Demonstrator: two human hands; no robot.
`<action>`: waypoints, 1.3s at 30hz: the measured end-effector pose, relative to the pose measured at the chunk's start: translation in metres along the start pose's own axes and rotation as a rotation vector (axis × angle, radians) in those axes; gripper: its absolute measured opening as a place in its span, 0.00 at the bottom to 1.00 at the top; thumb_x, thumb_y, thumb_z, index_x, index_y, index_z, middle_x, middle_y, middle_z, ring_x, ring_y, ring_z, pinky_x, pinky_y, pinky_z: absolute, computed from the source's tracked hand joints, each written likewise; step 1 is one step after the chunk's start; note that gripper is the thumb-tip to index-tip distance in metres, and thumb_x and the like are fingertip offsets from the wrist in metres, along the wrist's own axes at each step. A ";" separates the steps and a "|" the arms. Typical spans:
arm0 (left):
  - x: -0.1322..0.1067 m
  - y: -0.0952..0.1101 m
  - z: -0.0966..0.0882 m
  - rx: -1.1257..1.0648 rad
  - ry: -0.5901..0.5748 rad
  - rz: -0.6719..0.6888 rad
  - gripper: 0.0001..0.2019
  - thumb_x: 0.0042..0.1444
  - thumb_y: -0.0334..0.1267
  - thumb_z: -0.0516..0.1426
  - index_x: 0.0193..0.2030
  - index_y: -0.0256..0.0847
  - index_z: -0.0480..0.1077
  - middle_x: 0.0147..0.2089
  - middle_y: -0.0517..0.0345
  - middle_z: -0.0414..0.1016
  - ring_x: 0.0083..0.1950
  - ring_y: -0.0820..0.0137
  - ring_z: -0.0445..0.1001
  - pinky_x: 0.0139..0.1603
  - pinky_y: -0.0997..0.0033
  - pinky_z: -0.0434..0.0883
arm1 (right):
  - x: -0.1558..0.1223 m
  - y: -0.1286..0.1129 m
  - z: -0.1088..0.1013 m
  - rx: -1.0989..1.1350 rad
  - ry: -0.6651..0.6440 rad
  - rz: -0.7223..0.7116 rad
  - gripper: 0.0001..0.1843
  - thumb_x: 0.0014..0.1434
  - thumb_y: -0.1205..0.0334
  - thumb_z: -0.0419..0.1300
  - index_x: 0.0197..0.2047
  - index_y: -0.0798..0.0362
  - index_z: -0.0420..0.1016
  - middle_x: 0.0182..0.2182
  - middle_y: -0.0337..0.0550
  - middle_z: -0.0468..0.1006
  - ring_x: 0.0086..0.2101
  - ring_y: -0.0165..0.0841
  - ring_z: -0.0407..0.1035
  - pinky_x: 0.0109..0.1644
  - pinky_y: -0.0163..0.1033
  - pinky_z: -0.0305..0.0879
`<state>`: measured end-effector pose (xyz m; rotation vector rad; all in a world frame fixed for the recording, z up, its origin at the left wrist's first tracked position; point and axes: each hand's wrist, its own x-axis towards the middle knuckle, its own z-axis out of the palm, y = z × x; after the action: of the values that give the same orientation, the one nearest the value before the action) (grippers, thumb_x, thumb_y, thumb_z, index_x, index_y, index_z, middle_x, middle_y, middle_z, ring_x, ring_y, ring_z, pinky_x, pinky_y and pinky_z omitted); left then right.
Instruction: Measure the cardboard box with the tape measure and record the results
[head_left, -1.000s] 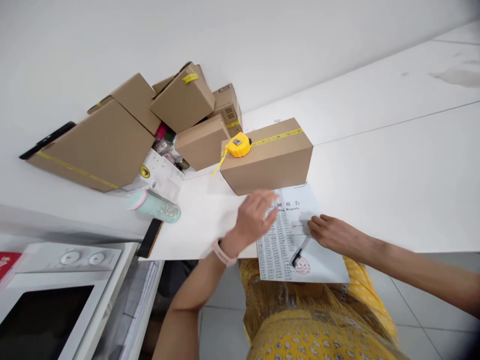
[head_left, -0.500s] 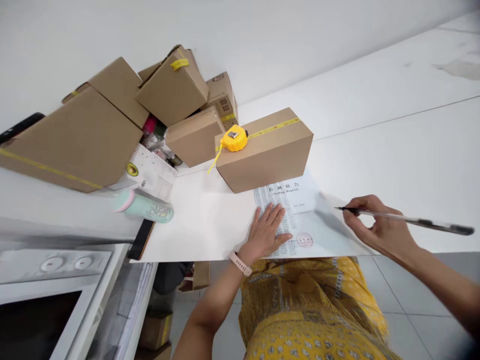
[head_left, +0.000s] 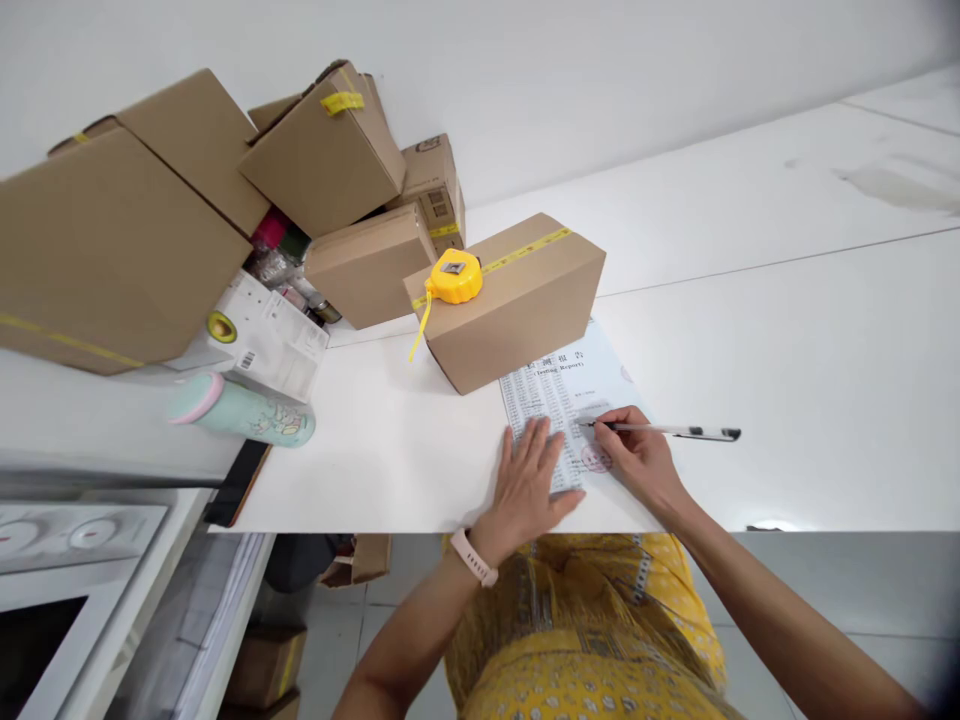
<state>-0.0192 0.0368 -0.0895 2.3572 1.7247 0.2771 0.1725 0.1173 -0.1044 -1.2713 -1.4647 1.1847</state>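
Note:
A printed paper sheet (head_left: 536, 395) headed "Testing Report" lies on the white table (head_left: 390, 450), with a round pink stamp low on it. My left hand (head_left: 529, 475) rests flat on its lower left part, fingers spread. My right hand (head_left: 641, 460) grips a pen (head_left: 682, 431), its tip at the middle of the sheet; whether it touches the paper I cannot tell. Just behind, a taped cardboard box (head_left: 517, 315) covers the sheet's top edge. On that box sits a yellow tape measure (head_left: 457, 277), a short end of its tape hanging out.
More cardboard boxes (head_left: 322, 160) are piled at the back left. A mint green bottle (head_left: 247, 408) lies on its side near a white carton (head_left: 274, 340) with an avocado picture. Left of the table stands a white appliance (head_left: 82, 540) with knobs.
My right hand has moved left with the pen, from beyond the sheet's right edge onto its middle. The left hand stays flat on the paper. The whole view has shifted slightly.

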 end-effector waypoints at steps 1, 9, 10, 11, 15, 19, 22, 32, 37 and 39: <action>-0.009 0.006 0.000 -0.015 0.003 0.029 0.38 0.68 0.58 0.54 0.76 0.36 0.54 0.81 0.40 0.48 0.82 0.50 0.43 0.78 0.32 0.45 | -0.002 0.001 0.000 0.005 -0.008 -0.008 0.20 0.60 0.41 0.66 0.39 0.49 0.74 0.27 0.39 0.75 0.26 0.32 0.66 0.28 0.39 0.65; -0.028 0.023 0.004 -0.071 0.001 0.065 0.36 0.71 0.58 0.50 0.77 0.38 0.54 0.79 0.46 0.56 0.78 0.48 0.55 0.77 0.29 0.46 | -0.010 -0.003 0.003 -0.041 0.013 -0.011 0.20 0.62 0.41 0.65 0.32 0.47 0.66 0.20 0.34 0.68 0.20 0.30 0.61 0.23 0.37 0.58; -0.027 0.024 0.006 -0.074 0.013 0.059 0.36 0.70 0.58 0.50 0.77 0.38 0.54 0.78 0.46 0.57 0.78 0.48 0.56 0.77 0.30 0.46 | -0.011 -0.004 0.004 -0.047 0.006 -0.022 0.20 0.62 0.41 0.65 0.33 0.47 0.67 0.21 0.34 0.68 0.21 0.30 0.61 0.23 0.37 0.58; -0.027 0.024 0.007 -0.078 0.023 0.054 0.36 0.70 0.59 0.50 0.77 0.38 0.54 0.78 0.46 0.58 0.77 0.48 0.56 0.77 0.30 0.46 | -0.011 -0.005 0.005 -0.045 -0.004 -0.029 0.19 0.62 0.42 0.65 0.34 0.47 0.68 0.22 0.34 0.69 0.21 0.30 0.62 0.24 0.37 0.59; -0.027 0.025 0.009 -0.105 0.045 0.048 0.36 0.71 0.60 0.49 0.77 0.38 0.54 0.77 0.48 0.60 0.76 0.48 0.58 0.78 0.31 0.45 | -0.015 -0.005 0.009 -0.017 -0.024 0.003 0.17 0.63 0.43 0.65 0.37 0.47 0.69 0.24 0.36 0.73 0.23 0.32 0.66 0.27 0.38 0.63; -0.026 0.025 0.009 -0.121 0.080 0.028 0.33 0.71 0.58 0.49 0.75 0.40 0.58 0.76 0.50 0.62 0.75 0.51 0.59 0.78 0.34 0.47 | -0.016 -0.002 0.009 -0.101 0.059 0.000 0.18 0.63 0.45 0.64 0.31 0.47 0.65 0.20 0.34 0.68 0.21 0.30 0.61 0.25 0.38 0.59; -0.026 0.026 0.009 -0.131 0.097 0.018 0.32 0.71 0.58 0.50 0.73 0.41 0.60 0.75 0.51 0.64 0.75 0.51 0.60 0.78 0.34 0.48 | -0.016 -0.003 0.008 -0.166 0.036 -0.037 0.17 0.64 0.47 0.62 0.30 0.46 0.64 0.19 0.32 0.66 0.20 0.29 0.59 0.24 0.37 0.57; -0.026 0.025 0.009 -0.156 0.092 0.017 0.31 0.72 0.58 0.48 0.73 0.41 0.60 0.76 0.52 0.63 0.75 0.52 0.60 0.79 0.36 0.45 | -0.015 -0.010 0.010 -0.255 -0.032 -0.056 0.16 0.65 0.49 0.60 0.30 0.46 0.64 0.18 0.33 0.67 0.19 0.30 0.60 0.24 0.38 0.58; -0.026 0.024 0.009 -0.146 0.095 0.019 0.31 0.72 0.58 0.48 0.74 0.41 0.60 0.76 0.52 0.63 0.75 0.53 0.60 0.79 0.37 0.46 | -0.014 -0.009 0.010 -0.266 -0.049 -0.056 0.18 0.65 0.45 0.60 0.29 0.45 0.64 0.18 0.34 0.68 0.20 0.31 0.61 0.24 0.38 0.59; -0.026 0.024 0.008 -0.148 0.094 0.019 0.31 0.72 0.58 0.48 0.74 0.41 0.60 0.76 0.52 0.63 0.75 0.53 0.59 0.79 0.37 0.46 | -0.014 -0.009 0.010 -0.271 -0.055 -0.051 0.18 0.65 0.44 0.60 0.29 0.45 0.64 0.18 0.34 0.68 0.20 0.31 0.61 0.24 0.39 0.59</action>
<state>-0.0028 0.0043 -0.0917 2.2891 1.6606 0.5082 0.1632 0.1020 -0.0974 -1.3804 -1.7325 1.0202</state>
